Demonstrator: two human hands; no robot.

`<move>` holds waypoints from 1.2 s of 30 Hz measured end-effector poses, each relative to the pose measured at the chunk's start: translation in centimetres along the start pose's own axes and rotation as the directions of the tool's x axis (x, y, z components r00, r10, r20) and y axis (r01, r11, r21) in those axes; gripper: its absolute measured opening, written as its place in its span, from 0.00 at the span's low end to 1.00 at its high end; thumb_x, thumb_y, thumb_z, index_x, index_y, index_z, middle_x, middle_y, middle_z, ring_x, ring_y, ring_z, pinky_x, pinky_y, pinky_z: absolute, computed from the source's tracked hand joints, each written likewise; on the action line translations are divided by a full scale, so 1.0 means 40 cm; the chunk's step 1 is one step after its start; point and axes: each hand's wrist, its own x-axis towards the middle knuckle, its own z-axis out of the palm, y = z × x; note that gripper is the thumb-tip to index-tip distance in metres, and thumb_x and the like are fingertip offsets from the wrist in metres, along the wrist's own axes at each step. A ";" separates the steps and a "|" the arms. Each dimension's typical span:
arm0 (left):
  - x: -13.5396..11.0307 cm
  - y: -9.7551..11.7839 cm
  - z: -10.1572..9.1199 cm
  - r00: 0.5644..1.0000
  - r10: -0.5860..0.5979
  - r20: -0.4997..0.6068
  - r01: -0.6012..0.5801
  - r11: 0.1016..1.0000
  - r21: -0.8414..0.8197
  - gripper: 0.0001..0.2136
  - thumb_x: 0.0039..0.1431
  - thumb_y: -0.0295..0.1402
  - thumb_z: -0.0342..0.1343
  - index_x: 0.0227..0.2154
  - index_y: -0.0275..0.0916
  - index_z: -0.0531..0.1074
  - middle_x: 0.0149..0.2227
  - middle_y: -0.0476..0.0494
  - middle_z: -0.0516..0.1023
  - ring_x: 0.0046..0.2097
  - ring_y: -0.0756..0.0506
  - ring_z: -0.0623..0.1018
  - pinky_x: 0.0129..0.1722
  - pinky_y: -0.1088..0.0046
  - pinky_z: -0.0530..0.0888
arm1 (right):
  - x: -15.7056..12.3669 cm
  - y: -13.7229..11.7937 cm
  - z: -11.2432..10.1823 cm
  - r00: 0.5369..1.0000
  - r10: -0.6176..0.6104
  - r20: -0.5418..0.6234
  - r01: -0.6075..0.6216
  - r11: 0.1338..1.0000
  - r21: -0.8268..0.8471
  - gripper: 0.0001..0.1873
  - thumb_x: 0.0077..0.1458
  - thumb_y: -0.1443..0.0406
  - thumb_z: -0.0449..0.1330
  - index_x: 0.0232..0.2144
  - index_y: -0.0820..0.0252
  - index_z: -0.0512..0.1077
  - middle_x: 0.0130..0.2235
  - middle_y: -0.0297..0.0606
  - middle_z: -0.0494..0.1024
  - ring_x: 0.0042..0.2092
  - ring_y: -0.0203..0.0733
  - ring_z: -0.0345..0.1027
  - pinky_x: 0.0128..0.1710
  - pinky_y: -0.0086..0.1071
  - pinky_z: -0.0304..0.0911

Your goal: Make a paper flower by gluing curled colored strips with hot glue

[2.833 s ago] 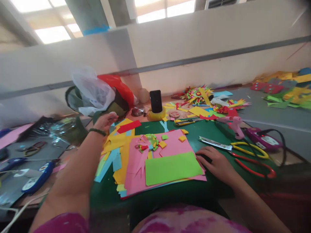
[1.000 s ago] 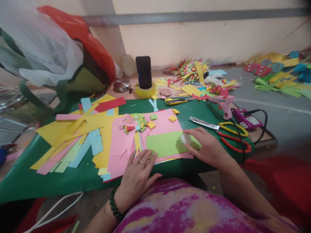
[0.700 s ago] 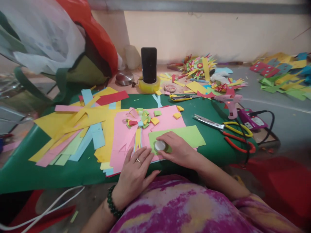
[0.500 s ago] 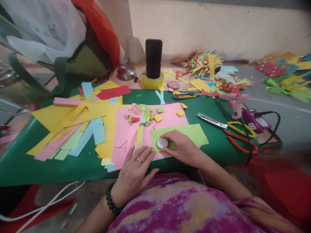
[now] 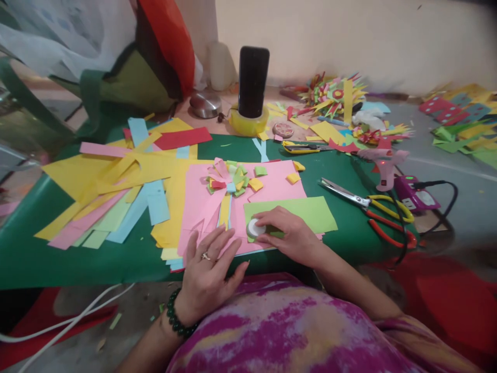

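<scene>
My right hand grips a small round white cap between thumb and fingers, against the left end of a light green paper strip. The strip lies on pink paper sheets. Fingers spread, my left hand rests at the near edge of the pink sheets, beside the strip's left end. Just beyond it lies a paper flower of curled green, yellow and pink pieces around a blue centre. Small folded green and yellow paper pieces lie near the flower.
Cut paper strips spread over the green mat's left side. Scissors, a pink glue gun and a purple power adapter lie right. Behind are a yellow utility knife and a phone standing in a tape roll.
My left hand has drawn back slightly to the left, and its fingers are more spread. The white cap has tilted and shifted a little left under my right hand. The camera view has moved slightly.
</scene>
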 end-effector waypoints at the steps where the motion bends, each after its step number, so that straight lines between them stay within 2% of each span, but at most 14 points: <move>1: 0.000 -0.001 -0.001 1.000 -0.019 -0.020 0.020 0.999 0.025 0.16 0.57 0.31 0.61 0.49 0.43 0.72 0.48 0.39 0.81 0.53 0.38 0.77 0.65 0.50 0.57 | 0.000 0.001 0.001 1.000 -0.006 -0.005 0.006 1.000 -0.002 0.06 0.58 0.67 0.65 0.38 0.57 0.73 0.43 0.41 0.82 0.42 0.42 0.73 0.42 0.38 0.72; 7: 0.001 -0.007 0.000 0.994 -0.071 -0.083 0.077 0.994 0.072 0.13 0.55 0.28 0.62 0.44 0.46 0.74 0.45 0.43 0.82 0.50 0.38 0.79 0.63 0.47 0.59 | 0.002 0.005 0.007 0.998 -0.043 -0.038 0.043 0.999 -0.011 0.06 0.56 0.67 0.66 0.37 0.56 0.73 0.42 0.41 0.83 0.41 0.42 0.74 0.42 0.38 0.72; 15: 0.002 -0.006 0.008 0.979 -0.093 -0.180 0.104 0.993 0.052 0.09 0.55 0.26 0.62 0.39 0.43 0.76 0.41 0.43 0.84 0.49 0.40 0.79 0.64 0.52 0.58 | -0.002 0.012 0.014 0.995 -0.078 -0.068 0.077 0.997 -0.023 0.06 0.56 0.67 0.66 0.37 0.58 0.73 0.41 0.42 0.83 0.41 0.41 0.75 0.42 0.37 0.71; 28: 0.006 -0.001 0.003 0.984 -0.086 -0.154 0.095 0.994 0.052 0.07 0.58 0.27 0.61 0.39 0.42 0.76 0.41 0.42 0.84 0.49 0.40 0.79 0.62 0.52 0.59 | 0.000 0.012 0.017 0.992 -0.097 -0.077 0.094 0.994 -0.048 0.06 0.57 0.66 0.66 0.36 0.58 0.72 0.41 0.42 0.83 0.39 0.40 0.73 0.40 0.35 0.70; 32: 0.024 0.011 -0.010 0.992 -0.030 -0.123 0.037 0.998 0.053 0.08 0.59 0.28 0.59 0.41 0.41 0.75 0.42 0.42 0.84 0.48 0.40 0.79 0.60 0.54 0.61 | 0.000 0.015 0.018 0.991 -0.115 -0.065 0.111 0.992 -0.055 0.05 0.58 0.65 0.65 0.36 0.58 0.73 0.42 0.42 0.82 0.40 0.40 0.74 0.41 0.35 0.69; 36: 0.057 0.027 -0.011 0.997 0.077 -0.005 -0.077 0.996 0.035 0.12 0.60 0.29 0.56 0.47 0.39 0.74 0.46 0.41 0.83 0.49 0.40 0.77 0.52 0.58 0.66 | 0.001 0.016 0.020 0.995 -0.097 -0.038 0.095 0.993 -0.063 0.03 0.58 0.67 0.64 0.36 0.58 0.73 0.42 0.42 0.82 0.41 0.41 0.73 0.41 0.36 0.70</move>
